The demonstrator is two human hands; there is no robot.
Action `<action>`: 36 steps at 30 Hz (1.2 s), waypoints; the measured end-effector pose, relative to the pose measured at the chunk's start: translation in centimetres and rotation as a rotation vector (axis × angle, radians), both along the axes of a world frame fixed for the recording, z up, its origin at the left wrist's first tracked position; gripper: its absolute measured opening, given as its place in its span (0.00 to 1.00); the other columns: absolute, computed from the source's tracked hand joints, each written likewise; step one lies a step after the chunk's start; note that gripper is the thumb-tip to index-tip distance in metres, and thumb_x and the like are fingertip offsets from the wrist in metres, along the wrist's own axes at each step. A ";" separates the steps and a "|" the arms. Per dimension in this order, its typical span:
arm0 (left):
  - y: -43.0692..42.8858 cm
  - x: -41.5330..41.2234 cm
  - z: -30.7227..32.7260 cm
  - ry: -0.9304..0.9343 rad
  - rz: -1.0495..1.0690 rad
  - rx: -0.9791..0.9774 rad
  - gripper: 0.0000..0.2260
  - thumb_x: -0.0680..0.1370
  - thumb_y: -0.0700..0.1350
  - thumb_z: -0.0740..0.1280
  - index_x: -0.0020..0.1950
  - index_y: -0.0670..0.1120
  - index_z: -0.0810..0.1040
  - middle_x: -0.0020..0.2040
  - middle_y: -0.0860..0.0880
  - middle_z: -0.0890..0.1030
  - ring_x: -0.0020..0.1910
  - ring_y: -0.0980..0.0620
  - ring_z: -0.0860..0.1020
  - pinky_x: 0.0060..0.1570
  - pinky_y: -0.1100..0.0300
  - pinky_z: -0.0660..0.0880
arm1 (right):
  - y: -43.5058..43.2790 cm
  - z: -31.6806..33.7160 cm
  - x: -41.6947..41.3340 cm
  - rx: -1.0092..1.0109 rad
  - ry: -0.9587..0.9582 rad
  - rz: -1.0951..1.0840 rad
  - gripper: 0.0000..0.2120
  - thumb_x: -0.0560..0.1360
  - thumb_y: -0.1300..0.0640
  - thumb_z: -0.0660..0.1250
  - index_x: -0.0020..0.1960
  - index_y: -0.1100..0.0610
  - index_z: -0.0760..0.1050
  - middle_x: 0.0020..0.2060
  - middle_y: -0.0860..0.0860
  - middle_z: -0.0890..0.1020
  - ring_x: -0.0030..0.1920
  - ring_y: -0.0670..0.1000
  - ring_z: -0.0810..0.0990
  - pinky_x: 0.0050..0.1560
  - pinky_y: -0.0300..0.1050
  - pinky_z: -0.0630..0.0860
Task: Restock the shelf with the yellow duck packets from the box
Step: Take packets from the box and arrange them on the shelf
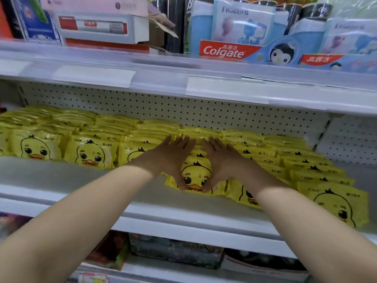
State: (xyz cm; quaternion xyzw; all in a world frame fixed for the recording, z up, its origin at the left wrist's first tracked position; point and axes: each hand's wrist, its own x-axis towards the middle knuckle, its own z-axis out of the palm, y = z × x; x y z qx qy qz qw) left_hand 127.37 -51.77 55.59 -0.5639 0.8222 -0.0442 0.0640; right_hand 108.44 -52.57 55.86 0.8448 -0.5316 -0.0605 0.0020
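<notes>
**Counts: hands, packets, shelves, boxes**

Hands: two, left hand (169, 158) and right hand (224, 160). Yellow duck packets (89, 154): six rows with a front face showing, two of them partly hidden by arms, plus a sliver of a seventh at the far left edge. Packets per row are stacked too tightly to count. Shelf levels: three, ducks all on the middle shelf (81, 180). Top level: two Colgate boxes (224, 51), two Frozen II packs (242, 23) readable. The rest is blurred and uncounted.
</notes>
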 end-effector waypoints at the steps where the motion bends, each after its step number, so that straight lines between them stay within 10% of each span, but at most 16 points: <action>1: -0.1 -0.1 0.0 -0.007 0.007 0.006 0.70 0.54 0.67 0.79 0.79 0.47 0.34 0.80 0.45 0.40 0.79 0.48 0.40 0.76 0.44 0.40 | -0.2 0.0 -0.1 0.001 -0.003 -0.005 0.75 0.54 0.32 0.80 0.79 0.52 0.30 0.79 0.53 0.34 0.79 0.53 0.34 0.78 0.58 0.42; 27: -4.1 -2.3 -0.7 -0.077 0.135 -0.195 0.64 0.61 0.65 0.77 0.79 0.43 0.38 0.80 0.45 0.45 0.79 0.48 0.48 0.74 0.38 0.49 | -4.2 -0.8 0.4 -0.231 -0.055 -0.020 0.67 0.57 0.36 0.81 0.80 0.59 0.46 0.80 0.55 0.53 0.80 0.53 0.51 0.79 0.52 0.50; 36: -2.6 -2.3 -0.6 -0.048 0.106 -0.158 0.66 0.59 0.66 0.78 0.79 0.43 0.36 0.80 0.45 0.45 0.79 0.48 0.47 0.74 0.37 0.49 | -3.4 -0.4 -2.2 -0.111 0.011 0.009 0.71 0.57 0.32 0.79 0.80 0.54 0.34 0.81 0.51 0.41 0.80 0.51 0.41 0.79 0.56 0.42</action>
